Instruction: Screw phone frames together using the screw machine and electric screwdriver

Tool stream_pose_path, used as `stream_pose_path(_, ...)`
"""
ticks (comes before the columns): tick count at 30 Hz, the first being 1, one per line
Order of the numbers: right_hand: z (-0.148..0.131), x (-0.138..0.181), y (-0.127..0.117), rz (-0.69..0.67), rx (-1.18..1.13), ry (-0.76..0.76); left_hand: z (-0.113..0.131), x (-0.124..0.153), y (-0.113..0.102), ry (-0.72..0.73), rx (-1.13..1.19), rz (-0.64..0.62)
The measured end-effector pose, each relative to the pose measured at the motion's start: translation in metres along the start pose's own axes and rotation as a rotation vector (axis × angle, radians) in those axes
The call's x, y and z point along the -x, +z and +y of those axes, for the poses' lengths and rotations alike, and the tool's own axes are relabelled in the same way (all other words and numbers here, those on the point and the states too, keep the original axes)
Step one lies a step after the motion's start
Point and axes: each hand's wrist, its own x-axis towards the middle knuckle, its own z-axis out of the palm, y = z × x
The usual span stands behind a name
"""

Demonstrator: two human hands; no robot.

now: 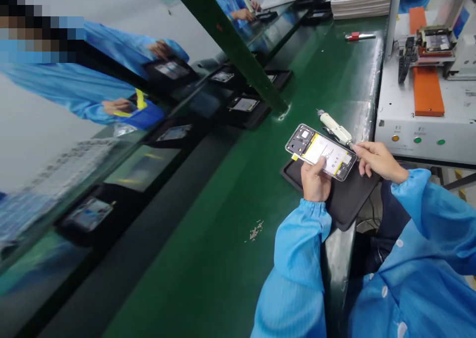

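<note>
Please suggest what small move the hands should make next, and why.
I would probably lower the opened phone onto the black tray: the left hand holds it up, partly over the tray, while the right hand is by its right end, near the screwdriver.

Phone [323, 148] in left grip [315, 183], right grip [382, 162] by its end, screwdriver [336, 129] alongside, black tray [345, 204] below

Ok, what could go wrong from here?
The phone may slip, since the left hand grips it near one edge, partly over the black pad. The screwdriver, close beside it in view, might scrape it if bumped. The tiny loose pieces on the green table could scatter if the left sleeve brushes them.
</note>
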Motion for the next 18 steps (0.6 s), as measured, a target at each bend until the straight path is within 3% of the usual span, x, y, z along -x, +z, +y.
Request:
stream_pose_path(3,-0.008,-0.003,0.003,-0.148,-0.075,0.159,-0.001,0.001,0.001,-0.002,0.007,-0.016)
stream_pose_path(7,-0.012,-0.003,0.007,-0.211,-0.058,0.195,-0.002,0.001,0.006,0.0,0.012,-0.025)
stream_pose_path(10,-0.009,0.001,0.008,-0.119,-0.089,0.119,0.004,0.004,0.007,-0.031,-0.038,-0.027)
stream_pose_path(13,-0.006,0.005,0.009,-0.003,-0.108,0.04,0.02,0.017,-0.005,-0.081,-0.214,0.022)
stream_pose_path(16,-0.006,0.01,0.009,0.049,0.065,-0.092,0.037,0.046,-0.031,0.076,-0.521,0.195)
stream_pose_path(18,-0.007,0.013,0.013,0.113,0.301,-0.276,0.043,0.067,-0.048,0.218,-0.8,0.283)
